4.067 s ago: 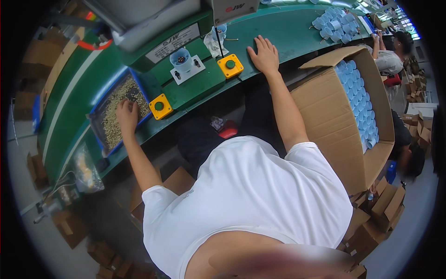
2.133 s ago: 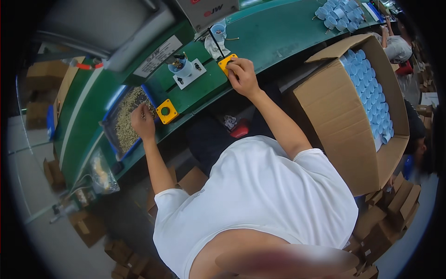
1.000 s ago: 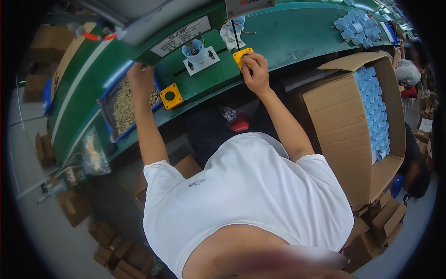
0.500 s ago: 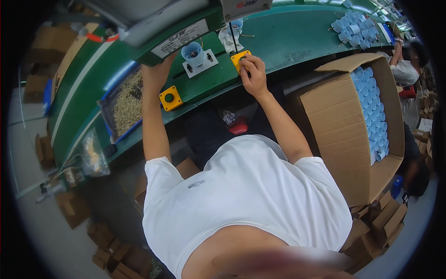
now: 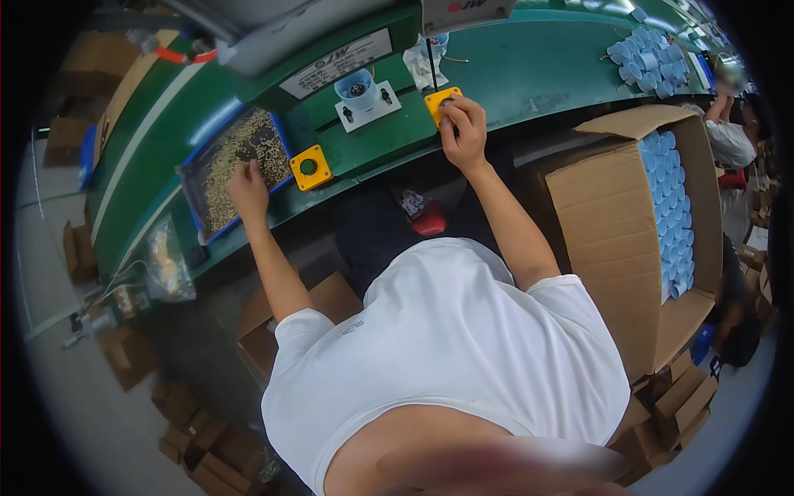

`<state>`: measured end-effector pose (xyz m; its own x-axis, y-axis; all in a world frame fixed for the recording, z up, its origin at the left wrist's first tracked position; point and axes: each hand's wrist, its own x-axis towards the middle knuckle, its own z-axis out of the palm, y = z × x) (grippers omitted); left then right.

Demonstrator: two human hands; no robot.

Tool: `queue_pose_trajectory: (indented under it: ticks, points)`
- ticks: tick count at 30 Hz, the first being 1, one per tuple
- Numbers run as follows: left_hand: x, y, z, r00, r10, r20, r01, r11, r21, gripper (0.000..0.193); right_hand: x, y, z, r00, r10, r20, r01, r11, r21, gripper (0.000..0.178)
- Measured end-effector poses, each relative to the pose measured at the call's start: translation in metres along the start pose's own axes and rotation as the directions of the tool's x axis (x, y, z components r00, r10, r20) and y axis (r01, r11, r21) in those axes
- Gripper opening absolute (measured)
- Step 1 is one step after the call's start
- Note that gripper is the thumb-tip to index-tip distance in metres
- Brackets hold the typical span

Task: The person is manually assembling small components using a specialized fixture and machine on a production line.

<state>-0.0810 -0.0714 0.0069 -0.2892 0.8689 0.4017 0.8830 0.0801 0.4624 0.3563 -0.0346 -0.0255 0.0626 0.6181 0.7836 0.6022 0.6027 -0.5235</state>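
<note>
Light blue cup (image 5: 356,99): mouth up on the metal plate (image 5: 374,116), with small dark parts inside; whether it is fastened cannot be told.
Metal plate: on the green bench (image 5: 521,66), under the front of the machine head (image 5: 289,41), with a dark fitting at either side of the cup.
Progress: the seated cup has parts in it, so its work looks begun; whether it is complete cannot be told. Plenty seems left, judging by the small pieces and loose cups.
Left hand (image 5: 248,190): left of the plate and nearer the person, over the near right edge of the blue-rimmed tray (image 5: 193,198); forearm reaching forward, fingertips drawn close among small pieces (image 5: 222,178). Whether they hold one cannot be told.
Right hand (image 5: 465,136): right of the plate, elbow bent, fingers curled over a yellow button box (image 5: 435,102); the button is mostly hidden, so pressing cannot be judged.
Second button box (image 5: 311,168): left of the plate, nearer the person, untouched.
Loose cups (image 5: 649,62): heaped well right of the plate.
Carton (image 5: 608,248): right of the plate and nearer the person, with stacked cups (image 5: 666,207) in rows.
</note>
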Motion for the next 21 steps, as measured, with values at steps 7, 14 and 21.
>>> queue_pose_trajectory:
  ticks: [7,14,21]
  points:
    - [0.000,0.007,0.003,0.983,-0.159,0.095,0.150,0.984,0.096,0.032,0.002,-0.001,-0.001,1.000,0.008,0.002,-0.008,1.000,0.001,0.017]
    - [0.000,0.008,0.007,0.985,-0.158,0.064,0.152,0.984,0.098,0.036,0.008,-0.005,-0.005,1.000,-0.009,0.022,0.009,1.000,0.005,0.017]
    - [-0.004,0.012,0.003,0.982,-0.180,0.051,0.173,0.978,0.119,0.035,0.056,-0.037,-0.017,0.919,0.222,0.326,-0.231,0.973,-0.012,0.022]
